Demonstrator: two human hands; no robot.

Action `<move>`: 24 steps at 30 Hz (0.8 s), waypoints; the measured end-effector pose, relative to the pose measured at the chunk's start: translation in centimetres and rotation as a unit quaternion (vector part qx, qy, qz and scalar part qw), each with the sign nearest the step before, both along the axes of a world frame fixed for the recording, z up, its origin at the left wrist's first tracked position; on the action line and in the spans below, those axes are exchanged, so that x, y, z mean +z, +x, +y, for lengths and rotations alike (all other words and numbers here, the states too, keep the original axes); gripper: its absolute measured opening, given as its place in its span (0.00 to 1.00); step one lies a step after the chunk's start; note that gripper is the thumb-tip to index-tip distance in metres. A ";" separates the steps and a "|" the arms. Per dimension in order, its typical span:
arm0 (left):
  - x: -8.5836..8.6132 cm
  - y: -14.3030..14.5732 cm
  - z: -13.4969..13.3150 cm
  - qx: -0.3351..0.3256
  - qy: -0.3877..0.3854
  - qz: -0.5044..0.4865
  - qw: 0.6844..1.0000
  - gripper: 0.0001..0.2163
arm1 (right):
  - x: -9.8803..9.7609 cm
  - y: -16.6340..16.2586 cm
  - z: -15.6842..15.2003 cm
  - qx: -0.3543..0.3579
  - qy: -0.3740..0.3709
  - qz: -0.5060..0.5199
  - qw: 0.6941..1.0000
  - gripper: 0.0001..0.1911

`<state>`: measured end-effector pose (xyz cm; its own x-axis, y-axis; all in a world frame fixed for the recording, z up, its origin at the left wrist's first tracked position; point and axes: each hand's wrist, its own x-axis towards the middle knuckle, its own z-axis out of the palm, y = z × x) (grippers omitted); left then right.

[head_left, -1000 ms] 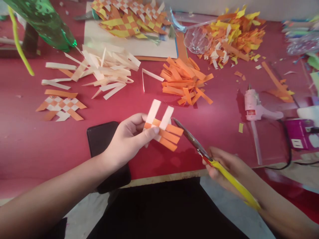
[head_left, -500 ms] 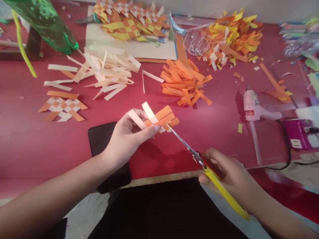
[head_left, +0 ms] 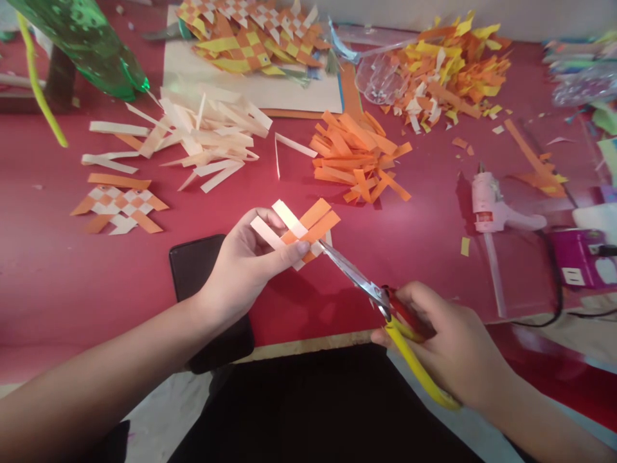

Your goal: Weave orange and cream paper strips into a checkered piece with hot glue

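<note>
Between thumb and fingers, my left hand (head_left: 255, 251) pinches a small woven piece of orange and white paper strips (head_left: 315, 222). Loose strip ends stick up from it to the left and right. My right hand (head_left: 443, 334) grips scissors (head_left: 361, 280) with yellow and red handles. Their blade tips touch the lower right side of the woven paper. Under my left wrist lies a black phone (head_left: 197, 260). A finished-looking woven orange and white figure (head_left: 120, 202) rests flat on the table at the left.
White paper strips (head_left: 212, 128) and orange strips (head_left: 357, 157) lie in piles. Behind are woven paper fish (head_left: 250, 48) and a scrap heap (head_left: 453, 71). A pink glue gun (head_left: 489, 199) stands at the right, its cord near a purple box (head_left: 576, 257). A green bottle (head_left: 91, 48) is top left.
The scissors' handles have drawn closer together, and my right hand has shifted slightly left. One orange strip end at the woven piece's lower right no longer sticks out.
</note>
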<state>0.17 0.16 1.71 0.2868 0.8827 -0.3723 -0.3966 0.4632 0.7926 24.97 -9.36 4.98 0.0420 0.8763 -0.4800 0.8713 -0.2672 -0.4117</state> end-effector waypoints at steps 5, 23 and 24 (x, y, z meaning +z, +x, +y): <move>0.1 0.0 0.0 -0.001 0.004 -0.003 1.000 0.14 | -0.1 0.2 0.1 0.026 0.037 -0.011 0.999 0.24; 0.7 0.0 0.1 -0.034 -0.080 -0.027 0.996 0.10 | 0.4 -0.5 0.6 -0.068 -0.121 0.188 0.972 0.28; 0.7 0.0 0.1 -0.033 -0.079 -0.030 0.996 0.09 | 0.4 -0.6 0.7 -0.071 -0.123 0.203 0.969 0.28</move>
<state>0.19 0.26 2.40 0.3678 0.7934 -0.4851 -0.4061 0.6063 0.6838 24.36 -8.68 5.33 -0.0818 0.7321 -0.6762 0.5987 -0.5064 -0.6206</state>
